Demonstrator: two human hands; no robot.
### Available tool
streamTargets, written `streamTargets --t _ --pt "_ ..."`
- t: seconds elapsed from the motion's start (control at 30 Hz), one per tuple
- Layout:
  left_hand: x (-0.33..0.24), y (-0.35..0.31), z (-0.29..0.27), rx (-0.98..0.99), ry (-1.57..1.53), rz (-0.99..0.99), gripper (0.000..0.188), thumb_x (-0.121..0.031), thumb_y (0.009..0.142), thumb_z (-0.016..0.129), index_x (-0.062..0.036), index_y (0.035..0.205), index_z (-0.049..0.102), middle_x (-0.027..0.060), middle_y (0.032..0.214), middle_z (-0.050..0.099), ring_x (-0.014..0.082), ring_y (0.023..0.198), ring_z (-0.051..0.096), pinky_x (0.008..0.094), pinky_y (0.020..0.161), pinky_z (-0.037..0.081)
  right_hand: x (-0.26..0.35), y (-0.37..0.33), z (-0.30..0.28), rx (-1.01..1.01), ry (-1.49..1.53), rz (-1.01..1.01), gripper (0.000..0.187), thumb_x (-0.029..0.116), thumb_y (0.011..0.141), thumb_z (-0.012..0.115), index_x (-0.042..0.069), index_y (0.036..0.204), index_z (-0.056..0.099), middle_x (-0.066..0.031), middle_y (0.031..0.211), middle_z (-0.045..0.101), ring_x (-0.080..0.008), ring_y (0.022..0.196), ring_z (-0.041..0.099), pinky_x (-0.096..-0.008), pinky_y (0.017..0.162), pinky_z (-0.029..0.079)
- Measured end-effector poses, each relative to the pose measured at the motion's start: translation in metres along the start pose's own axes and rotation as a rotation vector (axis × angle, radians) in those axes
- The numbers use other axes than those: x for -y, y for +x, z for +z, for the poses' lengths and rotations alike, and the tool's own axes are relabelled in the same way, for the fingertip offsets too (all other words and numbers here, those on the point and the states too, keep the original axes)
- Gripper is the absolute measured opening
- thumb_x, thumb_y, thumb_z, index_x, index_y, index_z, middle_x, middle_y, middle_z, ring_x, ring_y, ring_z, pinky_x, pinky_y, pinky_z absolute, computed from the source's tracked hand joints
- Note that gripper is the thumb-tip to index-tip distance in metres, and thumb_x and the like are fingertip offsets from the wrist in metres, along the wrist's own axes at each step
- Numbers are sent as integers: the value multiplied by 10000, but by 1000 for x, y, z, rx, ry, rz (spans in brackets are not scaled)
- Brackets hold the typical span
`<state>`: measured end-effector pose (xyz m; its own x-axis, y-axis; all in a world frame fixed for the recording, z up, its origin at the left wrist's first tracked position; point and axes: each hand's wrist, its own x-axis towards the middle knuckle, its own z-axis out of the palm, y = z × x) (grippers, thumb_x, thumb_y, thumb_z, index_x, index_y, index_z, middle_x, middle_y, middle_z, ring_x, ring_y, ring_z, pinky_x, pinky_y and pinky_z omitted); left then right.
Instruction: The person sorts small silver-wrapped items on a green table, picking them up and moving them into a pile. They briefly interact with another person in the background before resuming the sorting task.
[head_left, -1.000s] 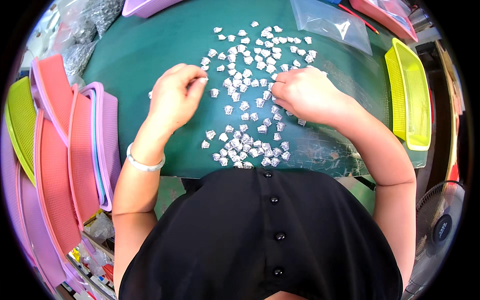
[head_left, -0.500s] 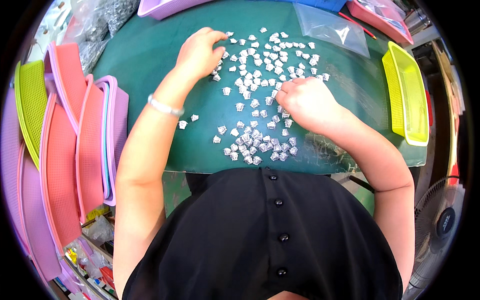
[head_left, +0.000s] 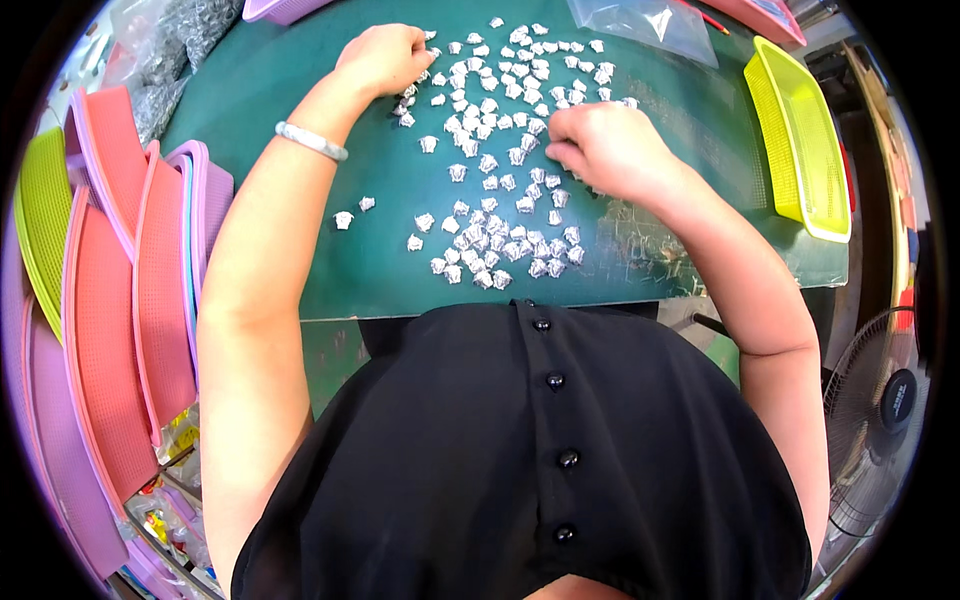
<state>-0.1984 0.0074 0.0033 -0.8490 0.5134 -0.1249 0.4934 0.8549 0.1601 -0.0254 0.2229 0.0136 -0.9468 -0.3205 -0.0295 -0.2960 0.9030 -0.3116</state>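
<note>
Green, scuffed tabletop (head_left: 700, 125): small, silver, crinkled metallic-looking pieces (head_left: 497, 243) scattered from near edge to far. Judged light, stiff, slightly slippery; best pinched by the sides. Bare right hand (head_left: 613, 148) curled beside the middle pieces; bare left hand (head_left: 383, 60) farther out, fingers bent at the upper-left ones. Cannot tell whether either grip holds one. Versus one second ago: left hand farther up the tabletop.

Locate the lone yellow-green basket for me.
In the head view, the yellow-green basket is at the right edge of the green table, to the right of the right hand.
</note>
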Motion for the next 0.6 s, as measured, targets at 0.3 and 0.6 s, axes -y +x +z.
streamTargets --t 0.3,0.6 --pt "30 -14 2 -224 -257 -101 198 -223 853 585 -100 979 676 89 926 684 250 857 647 366 797 504 2 -28 7 -31 171 -115 186 173 812 601 131 972 685 -90 866 680 -305 834 644 -410 730 513" --pt "14 -139 2 -167 -610 59 198 -22 843 606 -16 1036 647 10 886 619 87 770 540 243 715 462 14 -31 10 -83 180 -13 101 192 814 620 97 842 639 -97 803 658 -308 806 637 -427 681 503"
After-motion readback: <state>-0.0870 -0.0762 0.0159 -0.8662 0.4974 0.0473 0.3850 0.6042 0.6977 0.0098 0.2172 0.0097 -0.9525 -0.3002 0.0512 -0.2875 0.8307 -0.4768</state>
